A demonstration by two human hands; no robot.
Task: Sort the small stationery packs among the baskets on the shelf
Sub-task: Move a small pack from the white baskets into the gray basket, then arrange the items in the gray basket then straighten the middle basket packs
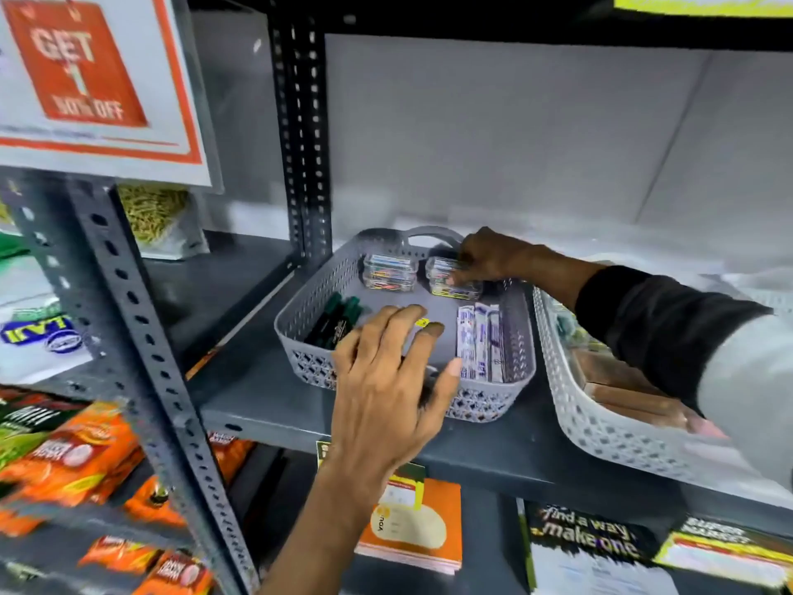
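Note:
A grey perforated basket [300,311] stands on the dark shelf. Inside at the back lie two stacks of clear packs: one stack [389,272] on the left, another [450,285] on the right. My right hand [489,257] reaches over the basket's back and its fingers grip the right stack of clear packs. White-and-purple slim packs [478,343] lie along the basket's right side, and dark green markers [337,319] lie at its left. My left hand [386,375] hovers spread over the basket's front rim, holding nothing.
A white perforated basket [600,427] with brown boxes stands to the right, touching the grey one. A metal upright [141,350] stands at the left. Notebooks [412,526] and snack packs [73,457] fill the shelf below. A sale sign [94,79] hangs at top left.

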